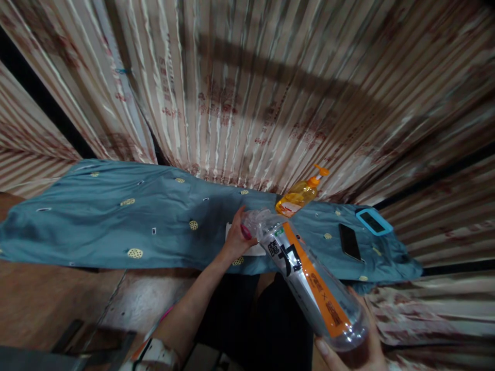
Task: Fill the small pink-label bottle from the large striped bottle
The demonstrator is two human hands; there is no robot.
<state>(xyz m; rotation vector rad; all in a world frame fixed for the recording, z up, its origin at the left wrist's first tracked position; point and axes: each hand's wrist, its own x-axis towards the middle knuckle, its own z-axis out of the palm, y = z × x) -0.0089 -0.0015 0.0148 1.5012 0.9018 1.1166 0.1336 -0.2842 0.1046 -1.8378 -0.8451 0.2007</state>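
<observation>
A large clear plastic bottle with a silver and orange label is held at a slant over the cloth-covered table. Its base rests in my right hand, with the fingers and thumb around it. At the upper left end, my left hand is closed around clear plastic at the neck. A small pink piece shows by the left fingers; I cannot make out what it is. Beneath that hand, a white sheet lies partly hidden. Just behind the bottle stands a pump bottle of orange liquid.
A blue-green cloth with yellow prints covers the long, narrow table. To the right lie a dark phone and a blue-framed device. Pleated curtains hang along the back and sides.
</observation>
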